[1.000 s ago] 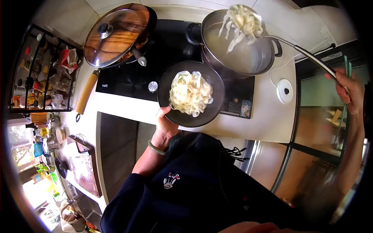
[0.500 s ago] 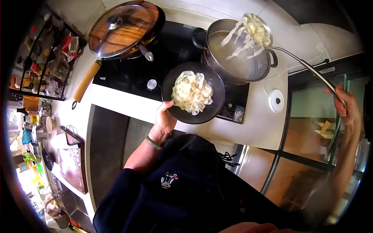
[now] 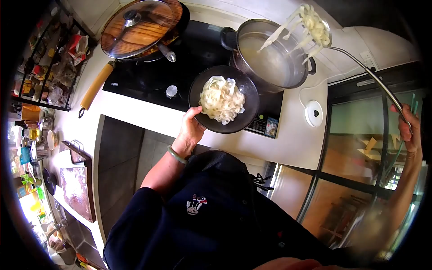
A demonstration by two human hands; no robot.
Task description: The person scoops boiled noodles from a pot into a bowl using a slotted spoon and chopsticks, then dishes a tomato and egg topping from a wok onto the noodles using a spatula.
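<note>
My left hand (image 3: 191, 128) grips the rim of a dark bowl (image 3: 208, 121), thumb over the edge. Wide white noodles (image 3: 221, 99) lie heaped in the bowl, which I hold in front of the pot. On the right, my right hand (image 3: 409, 128) is closed around the long metal handle of a skimmer (image 3: 382, 83). More noodles (image 3: 312, 29) sit on the skimmer's head, with strands hanging over the pot's right side. Thin green sticks (image 3: 413, 104), apparently chopsticks, show beside the same hand. The steel pot (image 3: 292, 81) contains cloudy liquid (image 3: 270, 58).
A wok with a glass lid (image 3: 148, 38) and wooden handle (image 3: 96, 87) stands on the left of the black cooktop (image 3: 139, 85). A round white device (image 3: 313, 113) lies on the counter (image 3: 297, 144). A spice rack (image 3: 49, 67) is at far left, a glass-paned door (image 3: 351, 166) at right.
The skimmer has risen and moved right, its noodles hanging in longer strands. My right hand has shifted right and slightly down. My left hand still holds the bowl; the whole view has shifted slightly.
</note>
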